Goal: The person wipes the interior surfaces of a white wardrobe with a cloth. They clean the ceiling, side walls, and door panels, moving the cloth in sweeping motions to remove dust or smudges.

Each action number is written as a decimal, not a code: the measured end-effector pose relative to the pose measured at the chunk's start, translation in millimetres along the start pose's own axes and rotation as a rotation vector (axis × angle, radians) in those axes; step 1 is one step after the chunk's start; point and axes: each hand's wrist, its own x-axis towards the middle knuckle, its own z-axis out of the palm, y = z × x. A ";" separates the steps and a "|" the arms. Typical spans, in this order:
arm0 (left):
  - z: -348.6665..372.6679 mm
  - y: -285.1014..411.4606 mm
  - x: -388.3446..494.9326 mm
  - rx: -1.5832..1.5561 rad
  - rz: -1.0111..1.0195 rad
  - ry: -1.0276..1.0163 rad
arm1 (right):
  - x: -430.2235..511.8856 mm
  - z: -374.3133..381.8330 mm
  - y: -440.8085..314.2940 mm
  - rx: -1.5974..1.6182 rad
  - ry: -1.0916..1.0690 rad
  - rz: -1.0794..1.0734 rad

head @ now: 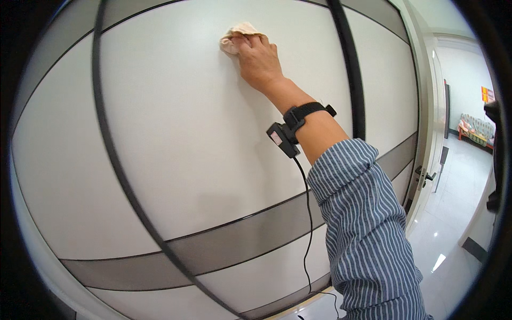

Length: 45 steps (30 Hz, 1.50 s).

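Note:
My right hand grips a crumpled cream cloth and holds it against the upper part of a white sliding wardrobe door panel. The arm reaches up from the lower right, its blue-and-white striped sleeve rolled to near the elbow. Around the wrist runs a black strap carrying a small black device, from which a thin black cable hangs. Folds of the cloth hide some of the fingertips. My left hand is out of view.
Dark vertical frames divide the door panels, and a grey-brown band crosses them low down. To the right, a white room door with a dark handle stands open onto a glossy tiled floor. A patterned seat is beyond.

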 end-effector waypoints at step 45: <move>20.0 50.4 44.3 0.278 0.173 -0.054 | 134.2 -58.5 -36.7 0.090 0.035 0.001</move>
